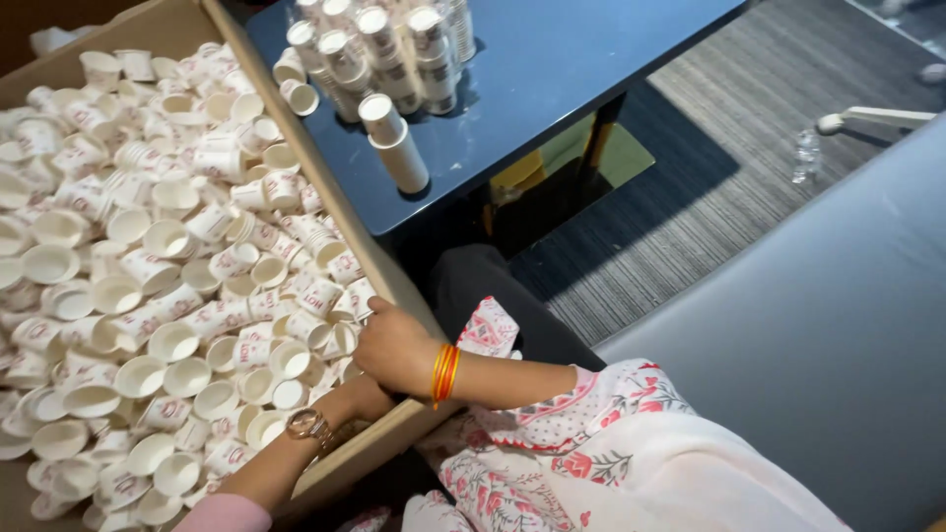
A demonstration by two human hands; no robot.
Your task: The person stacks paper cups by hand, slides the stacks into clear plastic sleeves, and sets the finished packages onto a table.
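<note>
From the head view, you are reaching both hands into the cardboard box (389, 279) of loose paper cups (148, 286). Your right hand (394, 347), wearing orange bangles, is curling over cups at the box's near right edge; its grip is hidden. Your left hand (363, 396), wearing a watch, is tucked beneath it, fingers unseen. Stacked cups (394, 59) are standing on the dark table (552, 69) far right.

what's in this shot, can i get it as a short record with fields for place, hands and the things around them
place: seated beside a large cardboard box and a dark blue table
box contents: loose white paper cups, heaped
left hand: hand low at the box's near edge, mostly hidden, a watch on its wrist
right hand: hand among the cups at the box's edge, orange bangles on the wrist
grip: fingers hidden for both
table: stacked cups in columns, one stack lying on its side
</note>
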